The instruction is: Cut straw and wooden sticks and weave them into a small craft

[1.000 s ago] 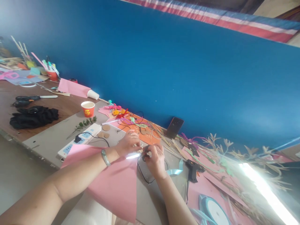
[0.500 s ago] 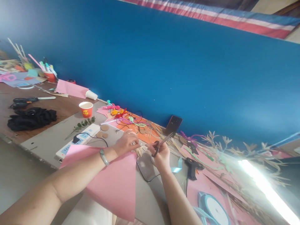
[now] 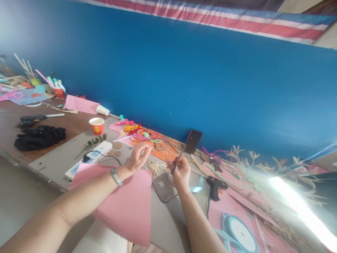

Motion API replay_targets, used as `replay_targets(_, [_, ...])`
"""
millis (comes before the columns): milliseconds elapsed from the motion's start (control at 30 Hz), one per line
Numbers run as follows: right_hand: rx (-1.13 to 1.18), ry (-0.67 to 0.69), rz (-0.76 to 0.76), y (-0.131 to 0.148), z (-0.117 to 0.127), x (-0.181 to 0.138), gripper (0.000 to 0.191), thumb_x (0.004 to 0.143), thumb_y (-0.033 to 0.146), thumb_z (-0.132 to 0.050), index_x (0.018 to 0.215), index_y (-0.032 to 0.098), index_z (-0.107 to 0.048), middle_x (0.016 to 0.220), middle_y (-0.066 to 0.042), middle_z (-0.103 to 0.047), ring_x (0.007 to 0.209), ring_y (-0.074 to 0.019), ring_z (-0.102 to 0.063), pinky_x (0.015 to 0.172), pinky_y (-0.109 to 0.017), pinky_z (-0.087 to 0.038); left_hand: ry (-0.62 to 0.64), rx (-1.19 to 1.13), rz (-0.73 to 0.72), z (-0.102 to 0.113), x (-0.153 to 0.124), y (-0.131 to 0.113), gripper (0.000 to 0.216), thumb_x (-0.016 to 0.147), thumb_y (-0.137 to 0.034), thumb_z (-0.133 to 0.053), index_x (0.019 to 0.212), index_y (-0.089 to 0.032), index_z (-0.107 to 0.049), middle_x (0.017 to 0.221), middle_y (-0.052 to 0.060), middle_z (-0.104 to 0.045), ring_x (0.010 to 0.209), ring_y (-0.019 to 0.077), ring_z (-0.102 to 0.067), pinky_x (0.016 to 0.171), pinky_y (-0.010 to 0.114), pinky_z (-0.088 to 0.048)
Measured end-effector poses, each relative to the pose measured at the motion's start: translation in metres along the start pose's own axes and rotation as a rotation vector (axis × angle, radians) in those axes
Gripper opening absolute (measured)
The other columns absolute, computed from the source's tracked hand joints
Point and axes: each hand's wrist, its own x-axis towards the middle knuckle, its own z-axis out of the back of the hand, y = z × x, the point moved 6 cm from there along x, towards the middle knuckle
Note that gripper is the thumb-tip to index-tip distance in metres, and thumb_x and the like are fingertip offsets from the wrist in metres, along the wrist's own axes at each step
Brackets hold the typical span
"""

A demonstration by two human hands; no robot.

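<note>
My right hand point(image 3: 182, 174) grips a pair of scissors point(image 3: 182, 154), its dark handle in my fingers and the closed blades pointing up toward the wall. To its left, my left hand point(image 3: 139, 156) wears a jade-like bangle. Its thumb and fingers are curled together, and anything pinched between them is too small to make out. Between the hands, a little bundle of pale dried strips point(image 3: 152, 167) lies on the grey tabletop. A pink paper sheet point(image 3: 126, 207) extends beneath my left forearm, over the table's near edge.
A power strip point(image 3: 91, 160), several round wooden discs point(image 3: 117, 144) and a red paper cup point(image 3: 97, 127) are to the left. A phone point(image 3: 193, 141) leans on the blue wall. On the right are a glue gun point(image 3: 215, 187), a ribbon spool point(image 3: 240, 233) and dried stems point(image 3: 279, 165).
My left hand has lifted and moved left, away from the pale strips and the right hand. The scissors have turned more upright in my right hand.
</note>
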Motion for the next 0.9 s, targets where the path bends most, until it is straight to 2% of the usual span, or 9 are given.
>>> replay_targets(167, [-0.044, -0.092, 0.086, -0.001, 0.002, 0.000, 0.026, 0.066, 0.028, -0.069, 0.072, 0.021, -0.045, 0.065, 0.002, -0.059, 0.062, -0.0145, -0.055, 0.066, -0.031, -0.044, 0.030, -0.019, 0.074, 0.005, 0.018, -0.010, 0.017, 0.084, -0.033, -0.054, 0.079, -0.018, -0.059, 0.079, 0.003, -0.066, 0.077, 0.0158, -0.061, 0.066, 0.026, -0.048])
replay_targets(300, [-0.100, -0.119, 0.090, -0.005, 0.001, -0.001, 0.024, 0.068, 0.030, -0.067, 0.073, 0.021, -0.046, 0.067, 0.001, -0.061, 0.063, -0.0150, -0.055, 0.067, -0.032, -0.044, 0.297, 0.001, 0.082, 0.002, 0.024, -0.022, 0.011, 0.078, -0.028, -0.058, 0.079, -0.018, -0.060, 0.077, 0.002, -0.067, 0.073, 0.0151, -0.062, 0.066, 0.025, -0.048])
replay_targets(433, [-0.117, -0.151, 0.052, -0.012, 0.004, 0.000, 0.027, 0.067, 0.034, -0.069, 0.072, 0.021, -0.046, 0.065, 0.002, -0.057, 0.060, -0.0140, -0.053, 0.063, -0.029, -0.043, 0.723, 0.157, -0.002, 0.001, -0.012, -0.024, 0.008, 0.074, -0.024, -0.059, 0.067, -0.020, -0.060, 0.056, -0.003, -0.060, 0.046, 0.0115, -0.052, 0.048, 0.024, -0.039])
replay_targets(467, [-0.117, -0.156, 0.047, -0.014, 0.005, 0.001, 0.027, 0.067, 0.034, -0.070, 0.071, 0.020, -0.046, 0.065, 0.002, -0.057, 0.060, -0.0138, -0.053, 0.062, -0.028, -0.042, 0.791, 0.200, -0.034, 0.003, -0.027, -0.023, 0.012, 0.074, -0.024, -0.059, 0.063, -0.021, -0.059, 0.050, -0.003, -0.056, 0.043, 0.0115, -0.049, 0.048, 0.025, -0.038])
replay_targets(533, [-0.119, -0.164, 0.039, -0.016, 0.006, 0.002, 0.026, 0.067, 0.032, -0.069, 0.071, 0.020, -0.046, 0.065, 0.002, -0.057, 0.059, -0.0136, -0.052, 0.061, -0.028, -0.042, 0.812, 0.280, -0.089, 0.012, -0.056, -0.022, 0.018, 0.076, -0.024, -0.057, 0.058, -0.021, -0.058, 0.047, -0.001, -0.054, 0.046, 0.0147, -0.052, 0.055, 0.028, -0.041])
replay_targets(633, [-0.122, -0.175, 0.042, -0.018, 0.007, 0.002, 0.025, 0.068, 0.031, -0.069, 0.072, 0.020, -0.047, 0.066, 0.002, -0.056, 0.061, -0.0138, -0.052, 0.063, -0.028, -0.042, 0.795, 0.377, -0.134, 0.024, -0.098, -0.027, 0.017, 0.080, -0.023, -0.050, 0.070, -0.023, -0.064, 0.065, 0.005, -0.065, 0.069, 0.0216, -0.062, 0.074, 0.033, -0.045])
replay_targets(733, [-0.129, -0.176, 0.043, -0.019, 0.006, 0.002, 0.026, 0.069, 0.031, -0.069, 0.073, 0.021, -0.046, 0.067, 0.002, -0.057, 0.062, -0.0140, -0.052, 0.064, -0.028, -0.041, 0.862, 0.524, -0.146, 0.032, -0.130, -0.037, 0.026, 0.077, -0.019, -0.050, 0.094, -0.024, -0.069, 0.102, 0.011, -0.069, 0.103, 0.0315, -0.060, 0.091, 0.043, -0.041])
replay_targets(800, [-0.146, -0.174, 0.038, -0.019, 0.006, 0.001, 0.026, 0.069, 0.030, -0.069, 0.072, 0.021, -0.045, 0.066, 0.002, -0.057, 0.062, -0.0142, -0.052, 0.065, -0.028, -0.041, 0.939, 0.623, -0.187, 0.036, -0.149, -0.044, 0.042, 0.077, -0.014, -0.048, 0.116, -0.021, -0.063, 0.129, 0.015, -0.056, 0.125, 0.0364, -0.044, 0.101, 0.051, -0.033])
replay_targets(900, [-0.169, -0.171, 0.043, -0.019, 0.005, 0.001, 0.024, 0.069, 0.030, -0.068, 0.072, 0.021, -0.045, 0.066, 0.002, -0.057, 0.063, -0.0143, -0.052, 0.065, -0.028, -0.040, 0.995, 0.682, -0.173, 0.044, -0.170, -0.051, 0.065, 0.079, -0.024, -0.054, 0.141, -0.023, -0.037, 0.147, 0.014, -0.031, 0.137, 0.0363, -0.025, 0.107, 0.056, -0.024])
